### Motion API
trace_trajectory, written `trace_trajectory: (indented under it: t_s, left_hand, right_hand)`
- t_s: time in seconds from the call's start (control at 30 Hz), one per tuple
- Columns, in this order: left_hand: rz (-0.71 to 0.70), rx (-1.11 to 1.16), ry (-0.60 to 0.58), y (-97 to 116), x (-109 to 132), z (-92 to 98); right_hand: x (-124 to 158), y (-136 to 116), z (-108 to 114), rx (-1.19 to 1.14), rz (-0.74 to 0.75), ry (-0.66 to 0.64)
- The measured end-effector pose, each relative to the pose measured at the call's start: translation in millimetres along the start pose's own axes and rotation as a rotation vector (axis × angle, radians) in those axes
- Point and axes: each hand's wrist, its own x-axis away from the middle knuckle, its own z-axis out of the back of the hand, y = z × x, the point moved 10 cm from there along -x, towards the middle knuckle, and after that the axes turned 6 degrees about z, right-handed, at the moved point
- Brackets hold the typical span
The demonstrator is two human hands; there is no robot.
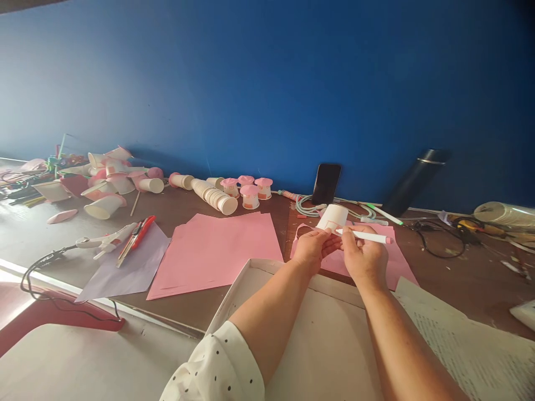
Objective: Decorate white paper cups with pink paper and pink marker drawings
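In my left hand is a white paper cup, tilted, with its fingers closed round the lower part. A thin reddish line shows on the cup's side. My right hand grips a white marker with a pink end pointing right, its tip close to the cup; whether the tip touches the cup I cannot tell. Beneath both hands lie pink paper and the rim of a shallow white box lid.
Pink sheets lie left of my hands, beside a red cutter and a glue gun. Behind are stacked cups, small pink-roofed cup houses, a phone and a dark bottle. Printed paper lies right.
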Motion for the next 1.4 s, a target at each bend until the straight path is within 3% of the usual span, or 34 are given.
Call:
trace_trajectory:
  t_s: [1.4]
  left_hand:
    - [0.036, -0.046, 0.008, -1.7, 2.1, -1.5]
  right_hand:
    - [-0.6, 5.4, 0.6, -0.041, -0.078, -0.008]
